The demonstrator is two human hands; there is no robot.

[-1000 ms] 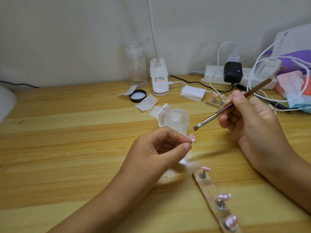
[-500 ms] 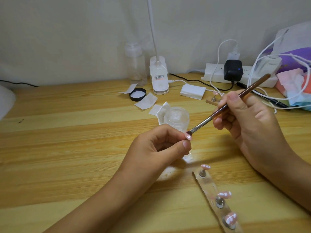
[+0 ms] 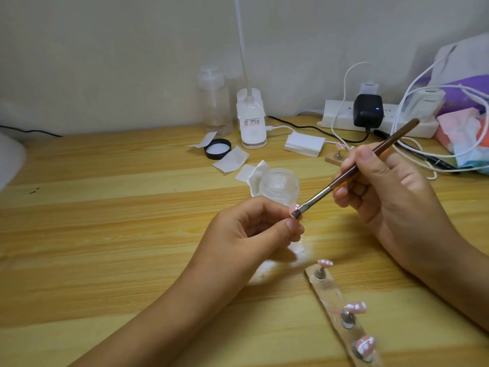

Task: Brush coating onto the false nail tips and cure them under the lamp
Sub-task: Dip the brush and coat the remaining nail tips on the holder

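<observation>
My left hand (image 3: 254, 234) pinches a small pink nail tip (image 3: 294, 208) between thumb and fingers, held above the wooden table (image 3: 105, 234). My right hand (image 3: 386, 192) grips a brown-handled brush (image 3: 370, 158) like a pen, and its dark bristles touch the pink tip. A clear strip holder (image 3: 333, 295) lies at the lower right with three pink tips on metal pegs. A clear open jar (image 3: 279, 185) stands just behind my left hand. The white lamp base (image 3: 252, 125) stands at the back.
Behind the jar lie white wipes (image 3: 231, 161), a black lid (image 3: 217, 148), a clear pump bottle (image 3: 214, 102) and a white box (image 3: 304, 144). A small wooden stand with tips (image 3: 337, 154), a power strip (image 3: 341, 116) with cables and a cloth pile (image 3: 465, 139) fill the back right.
The brush has come down and left from a raised position until its bristles met the nail tip. My left hand has held the tip nearly still.
</observation>
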